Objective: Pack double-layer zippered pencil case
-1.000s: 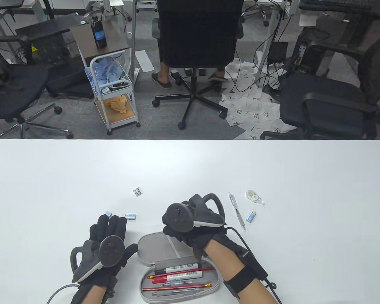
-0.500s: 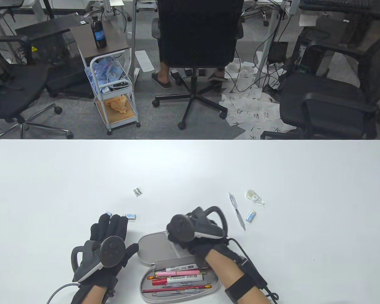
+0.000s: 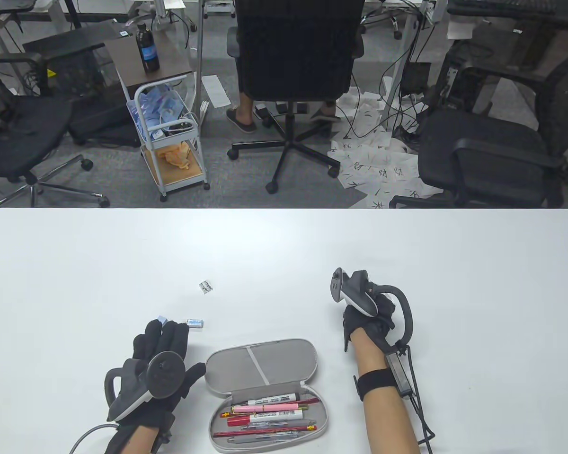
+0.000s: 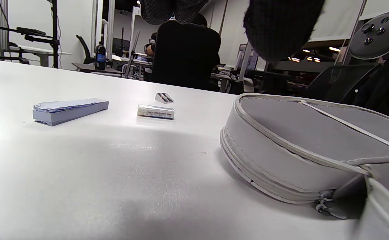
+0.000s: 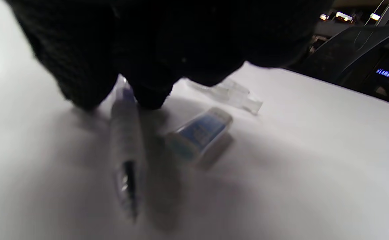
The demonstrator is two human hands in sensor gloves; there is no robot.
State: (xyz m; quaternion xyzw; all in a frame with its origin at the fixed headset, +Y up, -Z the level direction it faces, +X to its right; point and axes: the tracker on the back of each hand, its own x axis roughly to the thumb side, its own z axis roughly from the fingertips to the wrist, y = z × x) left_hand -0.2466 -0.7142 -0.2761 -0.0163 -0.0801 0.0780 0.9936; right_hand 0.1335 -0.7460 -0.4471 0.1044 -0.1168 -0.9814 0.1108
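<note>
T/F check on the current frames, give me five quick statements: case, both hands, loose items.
1. The pencil case lies open. True.
2. The case's lower half is empty. False: pens lie in it.
3. The right hand is over the case. False: it is off to the right, fingers at a clear pen.
4. A blue-labelled eraser lies beside that pen. True.
5. The left hand holds the case lid. False: it rests flat on the table beside the case.
</note>
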